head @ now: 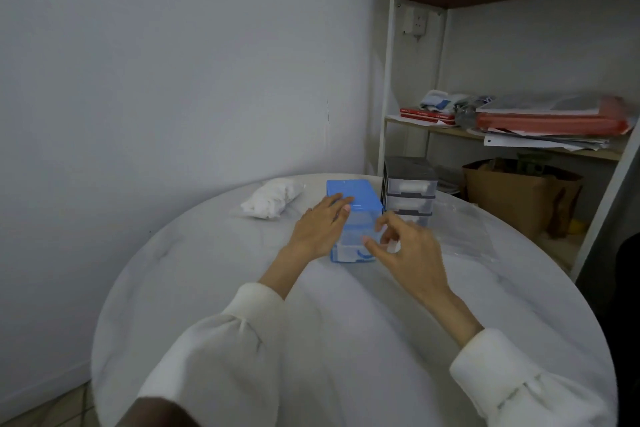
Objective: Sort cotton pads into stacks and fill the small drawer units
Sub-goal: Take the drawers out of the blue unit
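Roughly, by item:
Table (pixel 207 288): round, white, set near the corner of the room; carried all task things.
Blue drawer unit (pixel 349 196): stood at the far middle of the table, blue top & frame, clear drawers. One clear drawer (pixel 356 236) was pulled out toward the person; contents too blurred to tell.
Left hand (pixel 320 227): lay on the unit's left side, fingers straight & reaching over the blue top edge, thumb along the front. Grip: flat, pressing, not curled round anything.
Right hand (pixel 410 250): was over the pulled-out drawer's right front corner, fingers loosely curled, thumb & forefinger apart. Grip: partly spread; something pale showed near the fingertips, but whether it was a pad in the hand, can't tell.
Grey drawer unit (pixel 408 192): stood just beside the blue one, on its right & a bit further back; dark top, 3 clear drawers visible; top drawer held something white.
Bag of cotton pads (pixel 272 199): clear bag w/ white pads, lay left of the blue unit, apart from it, near the table's far edge.
Clear plastic sheet (pixel 464 232): lay flat on the table, right of both units.
Sleeves (pixel 221 350): white, loose, gathered cuffs on both arms.
Shelf (pixel 450 130): behind the table on the right; red books, papers, a red folder on it; brown paper bag (pixel 512 198) below.
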A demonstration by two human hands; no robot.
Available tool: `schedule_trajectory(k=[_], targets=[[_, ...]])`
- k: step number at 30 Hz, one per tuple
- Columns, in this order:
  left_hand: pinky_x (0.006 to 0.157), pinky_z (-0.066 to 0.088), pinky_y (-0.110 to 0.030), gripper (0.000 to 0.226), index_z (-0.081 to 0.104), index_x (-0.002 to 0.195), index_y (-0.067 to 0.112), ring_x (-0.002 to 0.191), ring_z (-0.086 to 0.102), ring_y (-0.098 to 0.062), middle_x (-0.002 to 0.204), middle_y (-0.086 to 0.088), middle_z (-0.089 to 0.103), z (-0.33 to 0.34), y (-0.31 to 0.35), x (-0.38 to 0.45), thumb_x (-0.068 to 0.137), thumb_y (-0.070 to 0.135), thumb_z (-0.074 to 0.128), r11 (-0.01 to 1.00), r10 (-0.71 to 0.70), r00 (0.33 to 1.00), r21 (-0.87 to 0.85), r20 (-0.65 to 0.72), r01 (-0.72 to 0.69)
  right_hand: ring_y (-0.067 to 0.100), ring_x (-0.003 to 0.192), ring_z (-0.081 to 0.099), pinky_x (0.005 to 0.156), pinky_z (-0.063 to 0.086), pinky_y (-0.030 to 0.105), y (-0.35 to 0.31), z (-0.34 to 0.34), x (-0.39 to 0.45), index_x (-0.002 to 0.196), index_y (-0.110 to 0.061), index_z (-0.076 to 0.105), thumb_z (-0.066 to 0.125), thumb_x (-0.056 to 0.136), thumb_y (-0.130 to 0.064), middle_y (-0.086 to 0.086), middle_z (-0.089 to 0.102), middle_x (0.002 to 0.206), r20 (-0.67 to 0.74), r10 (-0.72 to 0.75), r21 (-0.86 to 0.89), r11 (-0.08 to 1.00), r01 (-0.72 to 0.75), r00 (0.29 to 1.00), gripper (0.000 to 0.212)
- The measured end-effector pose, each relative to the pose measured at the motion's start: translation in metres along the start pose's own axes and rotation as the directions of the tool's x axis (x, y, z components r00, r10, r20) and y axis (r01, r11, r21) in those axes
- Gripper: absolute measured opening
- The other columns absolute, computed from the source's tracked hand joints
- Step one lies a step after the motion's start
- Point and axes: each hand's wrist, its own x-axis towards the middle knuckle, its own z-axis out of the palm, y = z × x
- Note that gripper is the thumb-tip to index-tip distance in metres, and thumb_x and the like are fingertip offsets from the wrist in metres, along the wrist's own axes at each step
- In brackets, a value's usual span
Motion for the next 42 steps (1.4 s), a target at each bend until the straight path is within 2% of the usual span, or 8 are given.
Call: schedule_trajectory(k=[3, 10, 20, 23, 28, 32, 36, 42], targets=[[0.115, 0.016, -0.030, 0.046, 0.034, 0.144, 0.025, 0.142, 0.022, -0.013, 0.156, 0.003, 0.022, -0.005, 0.000, 0.008, 0.103, 0.039, 0.022, 0.999, -0.019, 0.999, -0.036, 0.039, 0.020, 0.004, 0.072, 0.042, 0.062, 0.031, 0.014, 0.008, -0.005, -0.001, 0.084, -0.026, 0.062, 0.058, 0.084, -0.052, -0.013, 0.054, 0.074, 0.231, -0.114, 0.033, 0.993, 0.110, 0.966, 0.027], [0.112, 0.011, -0.022, 0.043, 0.034, 0.145, 0.016, 0.144, 0.017, -0.015, 0.156, -0.004, 0.020, 0.000, -0.007, 0.015, 0.104, 0.024, 0.027, 0.996, -0.008, 1.000, -0.084, 0.008, 0.008, -0.004, 0.076, 0.042, 0.064, 0.034, 0.010, 0.020, -0.026, -0.016, 0.078, -0.018, 0.058, 0.048, 0.088, -0.048, -0.023, 0.042, 0.076, 0.242, -0.226, 0.094, 0.973, 0.209, 0.944, 0.033], [0.108, 0.015, -0.018, 0.045, 0.038, 0.142, 0.012, 0.145, 0.014, -0.018, 0.157, -0.007, 0.012, 0.022, -0.007, 0.018, 0.099, 0.002, 0.036, 0.944, -0.064, 0.983, -0.329, -0.171, 0.004, -0.001, 0.067, 0.043, 0.060, 0.031, 0.012, 0.064, -0.053, -0.054, 0.075, -0.022, 0.056, 0.057, 0.085, -0.044, -0.018, 0.046, 0.073, 0.384, -0.005, -0.141, 0.988, 0.065, 0.923, 0.024], [0.110, 0.018, -0.021, 0.043, 0.042, 0.140, 0.014, 0.144, 0.016, -0.019, 0.157, -0.008, 0.013, 0.024, -0.006, 0.019, 0.099, 0.002, 0.035, 0.914, -0.121, 0.974, -0.404, -0.190, 0.035, 0.003, 0.070, 0.044, 0.061, 0.027, 0.012, 0.069, -0.057, -0.059, 0.075, -0.025, 0.060, 0.055, 0.086, -0.047, -0.016, 0.055, 0.076, 0.390, -0.002, -0.281, 0.952, 0.121, 0.921, 0.025], [0.101, 0.025, -0.015, 0.037, 0.049, 0.134, 0.015, 0.136, 0.033, -0.021, 0.152, -0.010, 0.025, 0.020, -0.010, 0.015, 0.100, 0.009, 0.037, 0.955, -0.053, 0.971, -0.297, -0.233, -0.019, 0.008, 0.074, 0.052, 0.068, 0.019, 0.023, 0.054, -0.054, -0.044, 0.072, -0.028, 0.066, 0.047, 0.080, -0.044, -0.017, 0.061, 0.079, 0.375, -0.036, -0.316, 0.934, 0.165, 0.926, 0.026], [0.091, 0.037, -0.018, 0.033, 0.057, 0.128, 0.014, 0.097, 0.051, -0.015, 0.142, -0.012, 0.036, 0.012, -0.011, 0.010, 0.097, 0.009, 0.046, 0.966, 0.003, 0.966, -0.248, -0.259, -0.070, 0.014, 0.092, 0.056, 0.073, 0.028, 0.022, 0.038, -0.027, -0.021, 0.101, -0.019, 0.068, 0.056, 0.084, -0.016, -0.008, 0.066, 0.103, 0.428, -0.058, -0.289, 0.937, 0.197, 0.902, 0.021], [0.096, 0.042, -0.025, 0.032, 0.058, 0.127, 0.015, 0.098, 0.051, -0.015, 0.139, -0.012, 0.038, 0.010, -0.016, 0.002, 0.097, 0.011, 0.048, 0.969, 0.070, 0.964, -0.210, -0.257, -0.126, 0.017, 0.116, 0.046, 0.085, 0.037, 0.027, 0.016, 0.014, -0.004, 0.136, -0.017, 0.046, 0.050, 0.089, -0.014, -0.004, 0.052, 0.131, 0.496, -0.023, -0.292, 0.937, 0.191, 0.868, 0.048], [0.099, 0.043, -0.034, 0.031, 0.058, 0.127, 0.017, 0.096, 0.051, -0.013, 0.139, -0.009, 0.036, 0.008, -0.024, -0.002, 0.097, 0.016, 0.049, 0.967, 0.062, 0.963, -0.222, -0.261, -0.122, 0.015, 0.122, 0.044, 0.090, 0.037, 0.026, 0.004, 0.044, 0.007, 0.133, -0.016, 0.044, 0.049, 0.091, -0.021, -0.002, 0.051, 0.132, 0.461, 0.078, -0.371, 0.922, 0.112, 0.884, 0.043]])
